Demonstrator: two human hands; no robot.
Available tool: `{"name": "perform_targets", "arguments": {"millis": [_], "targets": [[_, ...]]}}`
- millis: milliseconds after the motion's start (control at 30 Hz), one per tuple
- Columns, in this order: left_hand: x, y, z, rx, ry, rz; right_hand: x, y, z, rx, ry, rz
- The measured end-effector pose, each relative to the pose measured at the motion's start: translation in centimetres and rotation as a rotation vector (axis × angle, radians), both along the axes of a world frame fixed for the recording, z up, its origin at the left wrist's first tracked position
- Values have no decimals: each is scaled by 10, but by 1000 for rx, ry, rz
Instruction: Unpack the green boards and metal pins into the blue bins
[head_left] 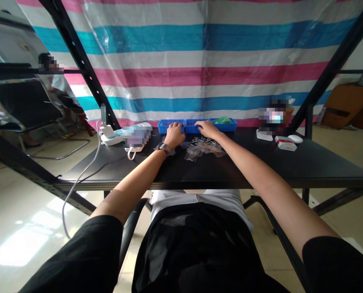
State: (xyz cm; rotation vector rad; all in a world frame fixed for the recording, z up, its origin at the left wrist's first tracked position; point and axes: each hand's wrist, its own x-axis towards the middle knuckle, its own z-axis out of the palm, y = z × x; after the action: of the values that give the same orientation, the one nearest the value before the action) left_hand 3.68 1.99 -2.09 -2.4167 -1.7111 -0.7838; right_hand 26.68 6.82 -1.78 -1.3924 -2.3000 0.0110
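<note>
My left hand [175,135] is at the front of a blue compartment tray [166,129], its fingers bent down over the rim. A small dark red thing shows by its fingertips, too small to name. My right hand [208,129] reaches over the tray's middle part, with thumb and fingers apart and nothing visible between them. In the tray's right compartment lies a green heap [222,120]. Just in front of the hands is a pile of small clear plastic bags [196,150], with thin metal pieces [204,140] among them. A watch [162,146] is on my left wrist.
On the left of the black table [199,173] are a white power strip [111,138] with a cable and a pale pouch [143,132]. To the right stand a small box [285,143], a white rounded object [295,139] and a blurred-out device. A striped sheet [175,73] hangs behind. A person sits far left.
</note>
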Motion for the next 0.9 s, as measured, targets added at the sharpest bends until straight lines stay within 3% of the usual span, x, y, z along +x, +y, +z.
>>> {"name": "perform_targets", "arguments": {"millis": [333,633,767,900], "targets": [[-3,11,-4,49,-2,-98,-1,-5,1,12,42,-18],[0,-6,4,-27,3,-39,-2,-10,3,105,97,-30],[1,-10,3,-20,-15,-59,21,-9,16,182,202,-78],[3,-11,3,2,-39,-122,69,-6,23,237,270,-315]]}}
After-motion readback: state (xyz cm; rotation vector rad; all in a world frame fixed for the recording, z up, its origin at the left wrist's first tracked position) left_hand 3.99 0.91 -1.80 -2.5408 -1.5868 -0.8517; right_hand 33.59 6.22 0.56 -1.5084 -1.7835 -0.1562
